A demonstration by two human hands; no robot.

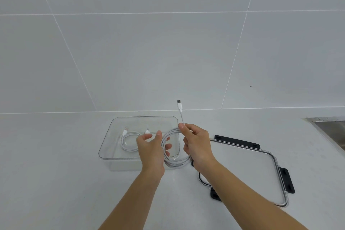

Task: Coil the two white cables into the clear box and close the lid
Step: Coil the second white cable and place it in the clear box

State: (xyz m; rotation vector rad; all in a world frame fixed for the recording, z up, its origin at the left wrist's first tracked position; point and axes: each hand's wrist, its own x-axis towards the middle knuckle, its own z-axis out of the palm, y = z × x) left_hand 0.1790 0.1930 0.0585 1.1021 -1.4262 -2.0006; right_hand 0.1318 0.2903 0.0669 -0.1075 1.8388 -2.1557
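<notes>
Pale grey wall tiles (149,52) are rising behind a white counter (56,173) where the work is going on. One white cable, the coiled cable (174,163), is hanging in several loops between the two hands, just above the near right corner of the clear box (104,147). The right hand (197,147) is gripping it: thumb and forefinger are pinching the strand just below the plug, and the lower fingers (187,150) are curling around the right side of the loops. Its plug end (179,106) is sticking straight up above those fingers. The left hand (152,152) is reaching through the loops from the left, fingers spread and only loosely bent, so the coil is draping around them rather than being squeezed.

Left of the left hand's fingers, the second cable (128,141) is lying coiled on the floor of the box, both its plugs pointing away from the person. To the right of the right hand, the lid (242,170) is lying flat on the counter, clear with black latches, apart from the box. Farther right, a metal sink edge (328,123) is showing at the frame border
</notes>
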